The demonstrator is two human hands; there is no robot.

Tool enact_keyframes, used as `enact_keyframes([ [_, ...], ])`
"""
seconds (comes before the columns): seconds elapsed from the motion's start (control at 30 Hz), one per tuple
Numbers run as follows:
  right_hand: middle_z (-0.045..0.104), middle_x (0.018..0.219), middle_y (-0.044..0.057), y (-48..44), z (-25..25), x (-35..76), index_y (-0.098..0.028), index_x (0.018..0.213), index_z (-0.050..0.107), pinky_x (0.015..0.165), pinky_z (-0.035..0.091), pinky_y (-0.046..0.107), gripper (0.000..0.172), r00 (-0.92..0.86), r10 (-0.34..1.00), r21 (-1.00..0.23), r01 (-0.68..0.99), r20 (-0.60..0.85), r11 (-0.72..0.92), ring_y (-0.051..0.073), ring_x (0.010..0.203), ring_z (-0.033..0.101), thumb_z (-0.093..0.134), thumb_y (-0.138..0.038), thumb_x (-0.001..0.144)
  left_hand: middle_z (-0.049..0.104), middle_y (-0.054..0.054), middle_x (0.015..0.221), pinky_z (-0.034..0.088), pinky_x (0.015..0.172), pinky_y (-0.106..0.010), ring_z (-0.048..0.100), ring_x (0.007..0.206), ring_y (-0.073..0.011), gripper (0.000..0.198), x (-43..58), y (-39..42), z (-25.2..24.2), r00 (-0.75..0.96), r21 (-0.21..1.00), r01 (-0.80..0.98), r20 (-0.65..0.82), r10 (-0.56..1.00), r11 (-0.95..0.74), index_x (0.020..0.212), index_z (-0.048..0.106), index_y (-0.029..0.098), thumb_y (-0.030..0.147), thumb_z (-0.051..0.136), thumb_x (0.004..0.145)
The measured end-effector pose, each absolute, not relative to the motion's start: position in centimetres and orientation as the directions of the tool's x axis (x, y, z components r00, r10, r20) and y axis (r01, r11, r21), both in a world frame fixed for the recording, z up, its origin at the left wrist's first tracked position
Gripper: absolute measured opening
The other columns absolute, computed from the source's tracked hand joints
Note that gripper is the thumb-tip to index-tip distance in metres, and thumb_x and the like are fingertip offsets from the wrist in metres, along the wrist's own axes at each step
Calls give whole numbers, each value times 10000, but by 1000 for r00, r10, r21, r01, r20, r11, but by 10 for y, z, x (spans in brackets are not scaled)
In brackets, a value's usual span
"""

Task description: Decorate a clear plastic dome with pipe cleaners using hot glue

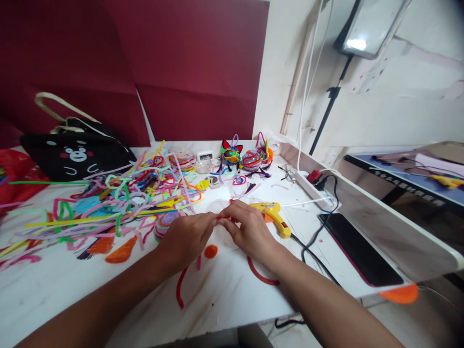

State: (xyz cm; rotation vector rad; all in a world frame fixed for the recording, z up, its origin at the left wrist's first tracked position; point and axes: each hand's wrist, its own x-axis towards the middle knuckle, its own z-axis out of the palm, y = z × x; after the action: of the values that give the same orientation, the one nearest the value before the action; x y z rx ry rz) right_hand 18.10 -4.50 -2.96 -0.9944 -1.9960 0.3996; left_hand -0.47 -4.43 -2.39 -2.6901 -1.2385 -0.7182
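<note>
My left hand (188,237) and my right hand (244,224) meet over the middle of the table, fingers pinched together. Between their fingertips a bit of red pipe cleaner (219,218) shows; most of it is hidden by the fingers. One red length (180,290) curves out below my left wrist, and another red curve (258,274) lies beside my right forearm. Whether these join the held piece I cannot tell. An orange disc (210,251) lies just below the hands. Behind my left hand sits a striped, coiled pipe-cleaner piece (162,225), partly covered.
A heap of coloured pipe cleaners (119,198) spreads over the left side. Right of my hands lies a yellow glue gun (277,217) with its black cord. A phone (362,249), a power strip (308,183) and finished colourful ornaments (232,154) stand around. A black bag (78,154) is back left.
</note>
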Motion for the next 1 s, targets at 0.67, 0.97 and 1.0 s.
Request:
enact_keyframes([
  [0.67, 520, 558, -40, -46, -29, 173, -178, 682, 653, 531, 331, 247, 131, -56, 936, -931, 98, 347, 351, 107, 531, 424, 689, -279, 757, 626, 17, 617, 409, 519, -219, 587, 515, -109, 273, 1, -50, -15, 472, 268, 660, 578, 666, -701, 821, 645, 152, 227, 436, 980],
  [0.97, 597, 588, -23, -48, -31, 165, -178, 672, 668, 523, 372, 243, 170, -28, 978, -963, -183, 205, 197, 102, 537, 460, 772, -313, 662, 526, 58, 551, 340, 481, -216, 470, 450, -88, 250, 6, -54, -19, 442, 307, 635, 608, 660, -708, 747, 589, 179, 202, 447, 952],
  [1.0, 600, 589, -23, -48, -29, 166, -178, 673, 670, 524, 386, 243, 181, -42, 980, -966, -179, 195, 184, 103, 536, 470, 781, -321, 663, 522, 57, 549, 335, 481, -219, 464, 450, -89, 256, 6, -54, -19, 440, 305, 638, 610, 660, -707, 733, 581, 181, 203, 444, 948],
])
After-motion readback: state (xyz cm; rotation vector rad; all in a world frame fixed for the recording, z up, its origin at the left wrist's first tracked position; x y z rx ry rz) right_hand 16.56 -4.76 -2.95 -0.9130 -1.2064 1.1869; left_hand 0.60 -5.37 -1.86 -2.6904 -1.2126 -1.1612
